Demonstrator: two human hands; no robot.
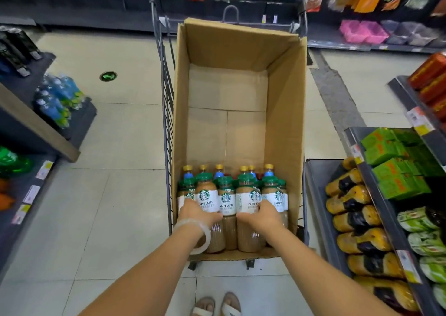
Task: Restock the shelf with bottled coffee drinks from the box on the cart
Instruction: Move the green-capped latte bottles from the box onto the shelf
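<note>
A single view is given, taken from a wide-angle camera worn on the head and aimed forward and steeply down. The cardboard box (239,113) in the shopping cart (166,98) is seen from close above and fills the centre. Both forearms are seen entering from the bottom edge, and the feet appear directly below. Shelves (337,207) are caught at the right and left edges, curved by the lens. The far aisle is seen along the top.

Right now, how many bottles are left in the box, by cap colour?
Yellow-capped bottles: 6
Green-capped bottles: 6, as far as the overlap lets me tell
Total: 12
</note>
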